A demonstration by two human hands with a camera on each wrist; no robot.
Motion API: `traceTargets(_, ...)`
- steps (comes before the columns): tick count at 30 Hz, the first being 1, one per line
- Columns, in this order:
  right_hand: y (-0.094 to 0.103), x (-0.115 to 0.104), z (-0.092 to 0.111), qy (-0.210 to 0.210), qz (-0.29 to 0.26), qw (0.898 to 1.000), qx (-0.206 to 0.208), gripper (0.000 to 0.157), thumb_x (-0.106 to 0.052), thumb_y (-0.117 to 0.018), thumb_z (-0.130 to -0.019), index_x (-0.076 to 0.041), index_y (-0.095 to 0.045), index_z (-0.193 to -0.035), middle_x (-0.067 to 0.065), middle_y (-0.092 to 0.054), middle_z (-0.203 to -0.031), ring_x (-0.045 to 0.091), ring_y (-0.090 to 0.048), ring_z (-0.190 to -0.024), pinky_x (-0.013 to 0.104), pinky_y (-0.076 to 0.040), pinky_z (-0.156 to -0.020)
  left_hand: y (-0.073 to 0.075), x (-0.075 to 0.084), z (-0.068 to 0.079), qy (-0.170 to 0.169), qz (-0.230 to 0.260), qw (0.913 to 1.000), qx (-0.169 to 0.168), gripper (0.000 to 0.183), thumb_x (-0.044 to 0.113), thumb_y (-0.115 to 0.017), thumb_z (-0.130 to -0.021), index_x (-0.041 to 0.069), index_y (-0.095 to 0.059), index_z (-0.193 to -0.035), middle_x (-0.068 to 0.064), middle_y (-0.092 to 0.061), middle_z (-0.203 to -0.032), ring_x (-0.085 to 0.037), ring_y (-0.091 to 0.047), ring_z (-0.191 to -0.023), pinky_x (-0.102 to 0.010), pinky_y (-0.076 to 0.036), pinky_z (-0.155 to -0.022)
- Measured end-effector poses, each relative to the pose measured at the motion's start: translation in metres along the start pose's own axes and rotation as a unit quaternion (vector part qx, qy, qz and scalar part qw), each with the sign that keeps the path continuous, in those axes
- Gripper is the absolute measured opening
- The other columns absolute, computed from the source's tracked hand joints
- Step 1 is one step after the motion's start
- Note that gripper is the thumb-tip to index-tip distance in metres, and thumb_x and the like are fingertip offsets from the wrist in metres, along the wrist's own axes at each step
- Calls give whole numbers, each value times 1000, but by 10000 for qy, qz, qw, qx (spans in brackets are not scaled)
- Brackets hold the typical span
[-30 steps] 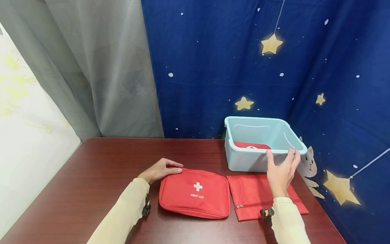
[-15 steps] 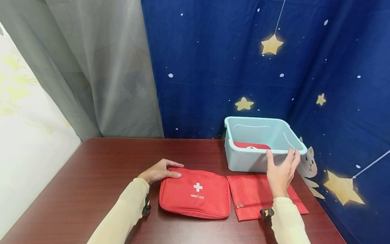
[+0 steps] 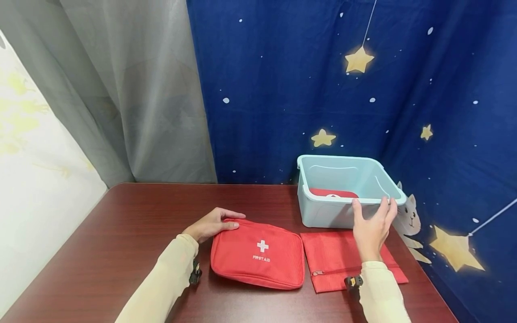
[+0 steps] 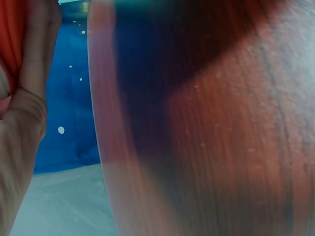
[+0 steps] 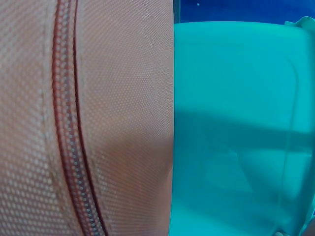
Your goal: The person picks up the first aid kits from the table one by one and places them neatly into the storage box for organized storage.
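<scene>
A red first-aid bag (image 3: 258, 269) with a white cross lies on the table in the head view. My left hand (image 3: 212, 225) grips its upper left corner, thumb on the front and fingers along the back edge. In the left wrist view, this hand (image 4: 27, 110) is against the red fabric (image 4: 12, 37). My right hand (image 3: 372, 231) has its thumb and spread fingertips at the front rim of a light blue bin (image 3: 329, 215). Under that hand lies a flat red zippered pouch (image 3: 331, 255); its zipper (image 5: 69, 123) fills part of the right wrist view.
Inside the bin is a red item (image 3: 333, 193) with a white mark, mostly hidden by the front wall. The brown table (image 3: 133, 233) extends to the left. A blue star-patterned curtain (image 3: 274, 89) and a grey curtain (image 3: 157, 89) hang behind.
My left thumb dipped slightly on the bag and is up near its top edge again. The bag's upper left corner sits a little higher now. My right hand and the bin are practically still.
</scene>
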State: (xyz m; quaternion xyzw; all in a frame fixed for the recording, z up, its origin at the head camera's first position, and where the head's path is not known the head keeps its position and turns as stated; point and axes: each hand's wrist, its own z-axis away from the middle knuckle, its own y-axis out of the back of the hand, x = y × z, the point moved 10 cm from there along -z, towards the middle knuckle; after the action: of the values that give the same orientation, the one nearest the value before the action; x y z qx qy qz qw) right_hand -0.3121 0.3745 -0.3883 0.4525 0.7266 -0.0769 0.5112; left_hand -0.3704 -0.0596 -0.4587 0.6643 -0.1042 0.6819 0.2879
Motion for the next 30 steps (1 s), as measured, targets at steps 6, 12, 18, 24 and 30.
traceTargets(6,0,0,0,18,13,10000,11,84,-49,-65,-92,-12,-28,-157,4,-16,-163,28,-24,-147,57,-27,-116,2,5,0,13,148,9999,50,44,13,-67,-95,0,-59,-137,-17,-66,-122,-25,-70,-92,-35,-59,-80)
traceTargets(12,0,1,0,8,68,10000,8,83,-49,-65,-92,-12,-27,-157,3,-15,-163,28,-24,-147,58,-28,-115,5,11,1,-101,338,9994,25,47,12,-66,-95,-2,-56,-139,-18,-65,-126,-25,-71,-93,-36,-59,-82)
traceTargets(18,0,1,0,-28,73,10000,-21,84,-50,-64,-92,-13,-27,-158,3,-15,-163,29,-25,-146,59,-28,-114,11,14,2,-140,642,9978,17,49,13,-66,-96,-3,-53,-141,-19,-65,-127,-24,-71,-96,-36,-58,-84)
traceTargets(24,0,0,0,-53,71,10000,-42,84,-51,-64,-92,-13,-26,-158,2,-14,-164,31,-26,-146,60,-28,-114,20,19,3,-125,994,9949,96,52,12,-65,-97,-4,-48,-144,-19,-63,-130,-25,-71,-98,-40,-57,-86)
traceTargets(30,0,-1,1,-41,51,10000,-50,84,-50,-64,-93,-14,-26,-158,2,-14,-164,30,-26,-146,60,-28,-114,29,27,6,-111,1161,9928,257,52,13,-65,-97,-1,-49,-144,-18,-63,-129,-26,-71,-98,-43,-57,-85)
